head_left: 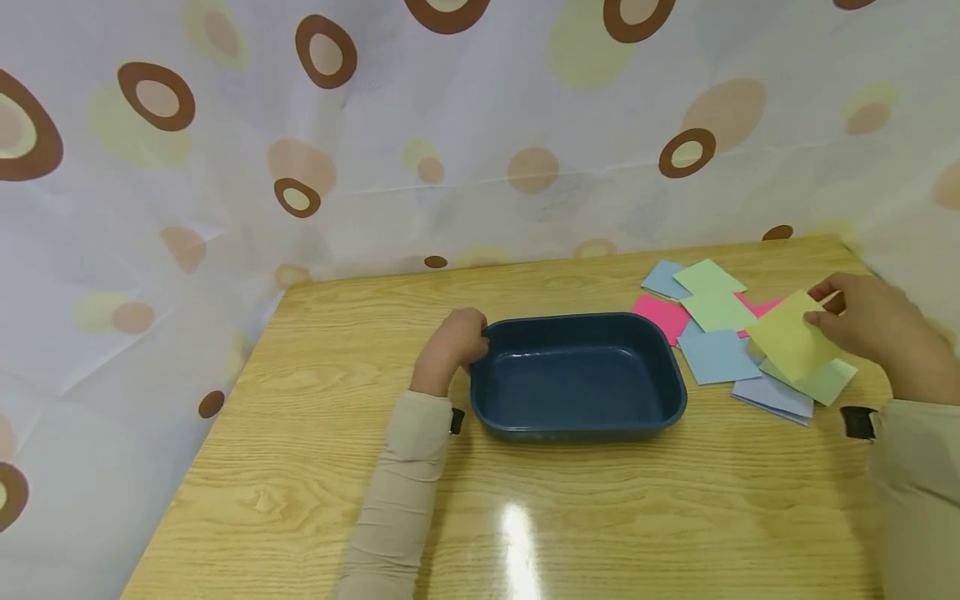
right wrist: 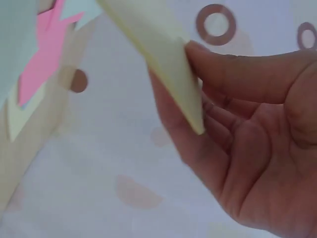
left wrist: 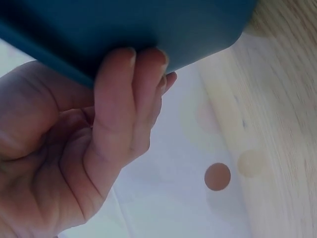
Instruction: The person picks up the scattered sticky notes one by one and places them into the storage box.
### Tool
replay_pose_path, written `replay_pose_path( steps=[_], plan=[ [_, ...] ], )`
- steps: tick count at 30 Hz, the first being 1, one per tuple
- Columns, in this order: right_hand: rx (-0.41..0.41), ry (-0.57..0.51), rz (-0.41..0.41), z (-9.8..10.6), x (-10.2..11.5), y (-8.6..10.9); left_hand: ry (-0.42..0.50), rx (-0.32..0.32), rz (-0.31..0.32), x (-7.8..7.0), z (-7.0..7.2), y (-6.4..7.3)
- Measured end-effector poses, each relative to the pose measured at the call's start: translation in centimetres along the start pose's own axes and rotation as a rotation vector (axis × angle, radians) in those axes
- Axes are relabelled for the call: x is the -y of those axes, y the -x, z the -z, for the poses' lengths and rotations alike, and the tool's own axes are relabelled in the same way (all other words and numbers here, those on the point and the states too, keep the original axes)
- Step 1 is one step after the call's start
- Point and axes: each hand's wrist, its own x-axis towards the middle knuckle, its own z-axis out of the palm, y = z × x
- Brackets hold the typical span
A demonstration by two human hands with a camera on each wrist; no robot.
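Observation:
A dark blue rectangular tray (head_left: 577, 383) with nothing in it stands mid-table. My left hand (head_left: 452, 346) grips its left end; in the left wrist view the fingers (left wrist: 116, 99) curl against the tray's wall (left wrist: 148, 29). At the right, my right hand (head_left: 873, 325) pinches a yellow sticky note pad (head_left: 793, 335) by one corner, thumb on one face and fingers behind, as the right wrist view shows with the pad (right wrist: 163, 54) held up. Below it lie loose notes: pink (head_left: 662, 317), light green (head_left: 717, 310), blue (head_left: 717, 357) and pale lilac (head_left: 774, 397), overlapping.
The wooden table (head_left: 300, 467) reaches back to a patterned curtain (head_left: 480, 150) that hangs behind it and down its left side. The spread of notes begins just beside the tray's right end. Light glares on the table front.

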Motion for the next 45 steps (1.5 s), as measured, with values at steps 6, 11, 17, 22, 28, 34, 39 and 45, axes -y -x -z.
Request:
replay_pose_path(
  steps=[6,11,17,22,28,34,39,45],
  plan=[
    [-0.037,-0.086,0.100,0.5,4.5,-0.1,-0.020,0.009,-0.041,-0.7,-0.6,-0.1],
    [0.077,-0.250,0.240,0.2,8.4,-0.8,0.000,0.015,-0.047,-1.1,-1.0,-0.3],
    [0.261,-0.335,0.392,-1.4,12.7,-2.3,-0.011,0.012,-0.040,-1.2,-1.2,-0.6],
    [0.405,-0.254,0.416,-2.7,15.6,-4.0,-0.012,0.019,-0.035,-1.3,-1.2,-0.6],
    [0.599,-0.190,0.395,-3.7,18.5,-5.9,-0.011,0.016,-0.016,-1.3,-1.0,-0.4],
    [0.809,-0.153,0.392,-5.0,21.3,-7.3,-0.010,0.002,0.005,-1.3,-0.9,-0.4],
    [0.936,-0.078,0.388,-6.7,23.0,-8.5,-0.008,-0.002,0.010,-1.4,-0.9,-0.4],
    [1.022,0.048,0.287,-9.4,24.2,-9.2,-0.013,0.008,0.024,-1.4,-1.0,-0.5]
  ],
)
